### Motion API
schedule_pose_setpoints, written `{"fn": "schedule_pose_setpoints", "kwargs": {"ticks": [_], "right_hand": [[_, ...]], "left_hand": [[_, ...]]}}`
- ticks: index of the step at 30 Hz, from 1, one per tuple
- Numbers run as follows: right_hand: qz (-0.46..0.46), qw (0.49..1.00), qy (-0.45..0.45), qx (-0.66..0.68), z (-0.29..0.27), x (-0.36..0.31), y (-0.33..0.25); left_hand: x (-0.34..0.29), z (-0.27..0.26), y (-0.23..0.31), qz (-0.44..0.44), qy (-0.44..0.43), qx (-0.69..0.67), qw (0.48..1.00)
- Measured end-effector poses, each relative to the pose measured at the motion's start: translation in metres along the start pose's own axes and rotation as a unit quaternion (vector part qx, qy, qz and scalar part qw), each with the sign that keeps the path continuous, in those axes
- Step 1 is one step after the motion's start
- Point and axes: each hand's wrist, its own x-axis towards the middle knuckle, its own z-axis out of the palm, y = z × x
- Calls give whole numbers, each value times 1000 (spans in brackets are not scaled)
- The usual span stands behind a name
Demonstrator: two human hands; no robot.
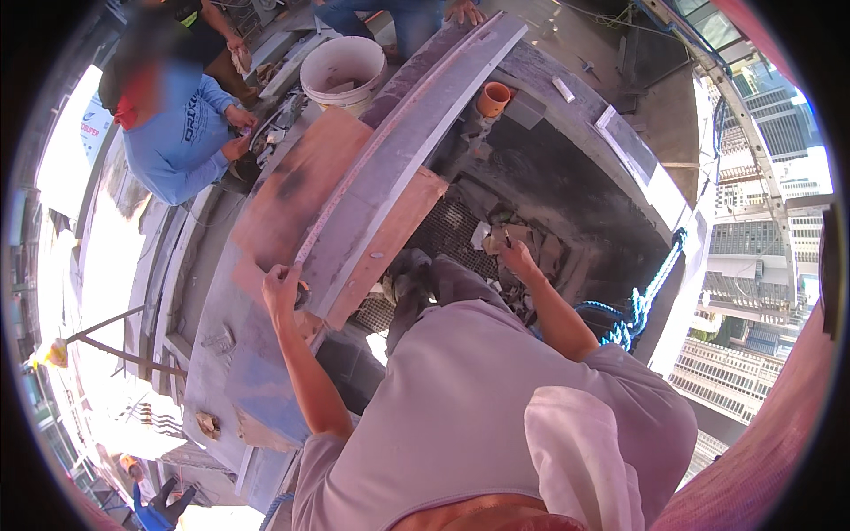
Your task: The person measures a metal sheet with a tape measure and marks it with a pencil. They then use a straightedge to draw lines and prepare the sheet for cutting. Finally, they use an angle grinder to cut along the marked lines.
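The head view shows an open, high building site, with tower blocks (739, 363) well off to the right of both hands' fingers. The left hand (282, 288) pinches its fingers narrowly on the near end of a measuring tape (323, 225), which runs away from them along a long grey beam (403, 159). The right hand (516, 259) curls around something slim and dark, too small to identify, above rubble (551, 255). Past the left fingers, near the beam's far end, is a co-worker's hand (463, 11); whether it touches the tape, I cannot tell. A loosened pinch could let the tape slide or skew; a slack right grip could drop the slim thing into the rubble.
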Motion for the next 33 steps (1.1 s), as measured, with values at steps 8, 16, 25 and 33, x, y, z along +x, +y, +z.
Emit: {"fn": "schedule_pose_setpoints", "kwargs": {"ticks": [8,16,25,33], "right_hand": [[-106,993,-21,44,33,-11,-38],[-114,991,-60,-20,43,-13,-44],[-126,989,-79,-13,40,-10,-30],[-131,987,-81,-38,43,1,-20]], "left_hand": [[-33,-5,25,17,-96,-108,989],[-42,-3,37,-62,-101,-85,989],[-28,7,36,-68,21,-25,997],[-19,10,27,-68,-4,-15,998]]}}
